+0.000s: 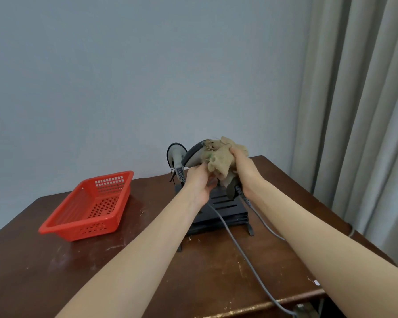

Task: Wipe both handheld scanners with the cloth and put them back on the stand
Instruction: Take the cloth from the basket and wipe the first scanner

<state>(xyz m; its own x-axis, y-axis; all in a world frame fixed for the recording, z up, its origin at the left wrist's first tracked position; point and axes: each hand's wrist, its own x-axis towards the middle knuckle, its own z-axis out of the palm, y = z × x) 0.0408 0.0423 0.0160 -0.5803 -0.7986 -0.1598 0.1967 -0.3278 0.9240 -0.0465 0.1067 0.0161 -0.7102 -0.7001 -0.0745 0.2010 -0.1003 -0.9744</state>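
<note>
A grey handheld scanner [193, 154] is lifted above the black stand [225, 207], its head pointing up and left. My left hand [199, 183] grips it from below. My right hand [244, 171] presses a crumpled beige cloth [218, 157] over the scanner's body and handle. A second grey scanner [177, 157] sits upright at the stand's back left corner, apart from my hands. Grey cables [239, 249] run from the scanners across the table to its front edge.
A red plastic basket [90, 207] with nothing in it stands on the left of the dark wooden table [55, 260]. A grey wall is behind; beige curtains [359, 111] hang at the right, beside the table's right edge.
</note>
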